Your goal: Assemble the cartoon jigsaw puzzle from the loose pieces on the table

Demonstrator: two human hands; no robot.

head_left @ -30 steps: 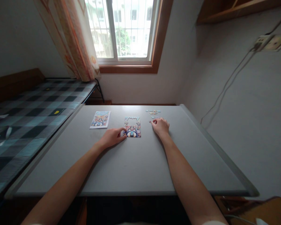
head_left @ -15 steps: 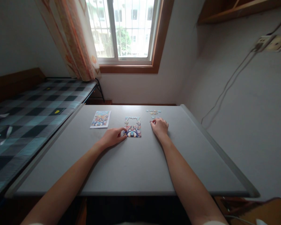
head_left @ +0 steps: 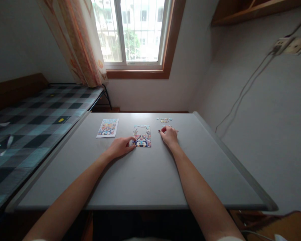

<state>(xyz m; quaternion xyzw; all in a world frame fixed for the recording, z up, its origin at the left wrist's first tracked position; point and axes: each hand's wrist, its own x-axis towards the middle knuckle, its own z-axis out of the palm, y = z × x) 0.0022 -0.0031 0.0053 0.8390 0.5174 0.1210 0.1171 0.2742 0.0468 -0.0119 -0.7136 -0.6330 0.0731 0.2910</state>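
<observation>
A partly assembled jigsaw puzzle [head_left: 145, 137] lies flat on the table, with a gap in its upper middle. My left hand [head_left: 121, 146] rests at the puzzle's lower left corner, thumb and forefinger curved onto its edge and holding it. To the right, my right hand [head_left: 169, 135] is closed, fingertips pinching a small dark reddish jigsaw piece [head_left: 159, 131]. Loose jigsaw pieces [head_left: 165, 119] lie just beyond this hand, which partly hides some others. Left of the puzzle is a printed reference picture [head_left: 107, 128] with a similar design.
The grey-white table [head_left: 140, 180] has raised side edges. A bed with a checked cover [head_left: 72, 103] stands along the left. Ahead are a window [head_left: 140, 33] and a curtain [head_left: 82, 50]. A cable [head_left: 240, 95] hangs down the right wall from a socket.
My right hand has shifted slightly left, and a dark reddish piece now shows at its fingertips. My left hand and the puzzle have not moved.
</observation>
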